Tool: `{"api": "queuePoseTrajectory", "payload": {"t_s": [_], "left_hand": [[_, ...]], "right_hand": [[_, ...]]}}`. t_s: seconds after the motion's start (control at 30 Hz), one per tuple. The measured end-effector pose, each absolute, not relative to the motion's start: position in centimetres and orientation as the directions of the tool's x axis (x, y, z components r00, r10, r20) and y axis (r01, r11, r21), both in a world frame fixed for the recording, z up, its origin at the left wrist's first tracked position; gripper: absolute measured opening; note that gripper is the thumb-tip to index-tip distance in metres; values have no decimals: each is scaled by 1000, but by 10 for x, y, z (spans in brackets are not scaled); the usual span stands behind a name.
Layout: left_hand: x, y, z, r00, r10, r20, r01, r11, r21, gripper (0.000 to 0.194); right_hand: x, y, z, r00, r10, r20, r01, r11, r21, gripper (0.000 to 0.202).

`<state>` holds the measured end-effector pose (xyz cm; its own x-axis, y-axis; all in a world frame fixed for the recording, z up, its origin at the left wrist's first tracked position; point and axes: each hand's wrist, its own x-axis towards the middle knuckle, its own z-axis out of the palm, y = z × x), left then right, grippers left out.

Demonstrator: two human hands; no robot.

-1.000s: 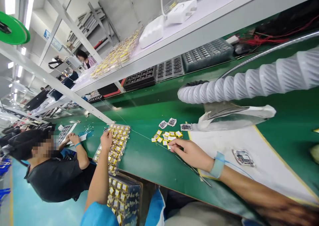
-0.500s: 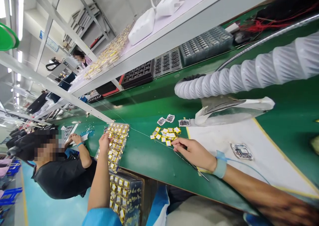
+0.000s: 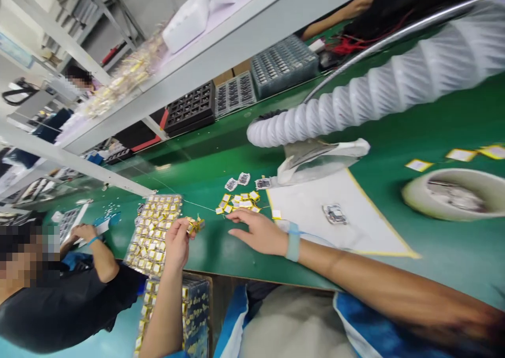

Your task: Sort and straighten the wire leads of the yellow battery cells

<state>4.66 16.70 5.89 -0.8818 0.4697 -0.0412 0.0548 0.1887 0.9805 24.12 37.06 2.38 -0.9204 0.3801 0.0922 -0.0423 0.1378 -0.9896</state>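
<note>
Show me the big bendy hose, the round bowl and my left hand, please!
Hose [image 3: 349, 105]: head view, on the middle of its ridged side.
Bowl [image 3: 416, 202]: head view, on its outer wall.
Left hand [image 3: 177, 244]: head view, on the middle of the hand.

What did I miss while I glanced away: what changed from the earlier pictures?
The left hand has moved right from the tray and now holds some yellow-edged pieces. The right hand has opened beside the pile; one piece now lies at the white sheet's edge. The three boards beyond the pile stayed put.
</note>
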Motion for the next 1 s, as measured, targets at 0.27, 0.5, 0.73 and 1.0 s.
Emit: {"api": "queuePoseTrajectory", "payload": {"t_s": [0.27,0.5,0.73,1.0], "left_hand": [[109,216,51,-799,594,-98,-13,146,989,40],[106,222,52,-845,526,-98,-40,121,992,48],[142,242,42,-787,609,-104,44,223,974,40],[133,250,51,-715,675,-181,57,315,947,36]], "right_hand": [[238,365,14,-979,164,-117,109,-59,-992,23],[254,397,10,-946,285,-158,101,-205,-974,52],[265,403,15,-886,464,-18,-34,-102,-994,58],[275,411,22,-853,517,77,-80,16,-997,44]]}}
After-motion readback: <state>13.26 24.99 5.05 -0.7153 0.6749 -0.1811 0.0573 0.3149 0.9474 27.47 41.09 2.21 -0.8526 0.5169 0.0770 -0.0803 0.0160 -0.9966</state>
